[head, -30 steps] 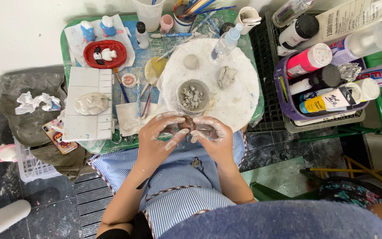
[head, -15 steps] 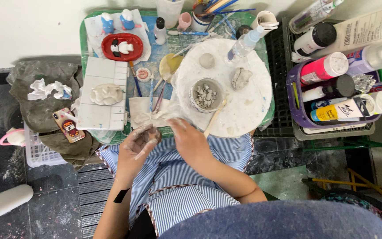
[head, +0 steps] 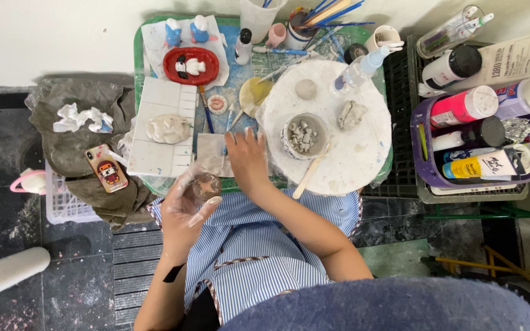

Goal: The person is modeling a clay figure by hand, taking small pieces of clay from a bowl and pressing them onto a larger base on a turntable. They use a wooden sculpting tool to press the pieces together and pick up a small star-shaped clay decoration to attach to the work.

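My left hand (head: 185, 211) is raised over my lap, fingers curled around a small round brownish lump of clay (head: 206, 186). My right hand (head: 246, 158) reaches forward with fingers spread and rests flat on the table edge, just left of the round white turntable (head: 363, 153). A small bowl of grey clay bits (head: 304, 135) stands on the turntable close to that hand's fingertips. A wooden stick (head: 310, 173) leans off the turntable's near edge. A grey cloth (head: 211, 154) lies under my right hand's fingers.
A white tiled board (head: 154, 160) with a pale clay figure (head: 168, 129) lies left. A red dish (head: 191, 66), brush cups (head: 305, 27), spray bottle (head: 357, 70) stand behind. A purple basket (head: 427, 178) of paint bottles is right. A phone (head: 107, 168) rests on dark cloth.
My two hands were together over my lap holding the clay. Now the left alone keeps the lump and has moved left, while the right has reached forward onto the table.
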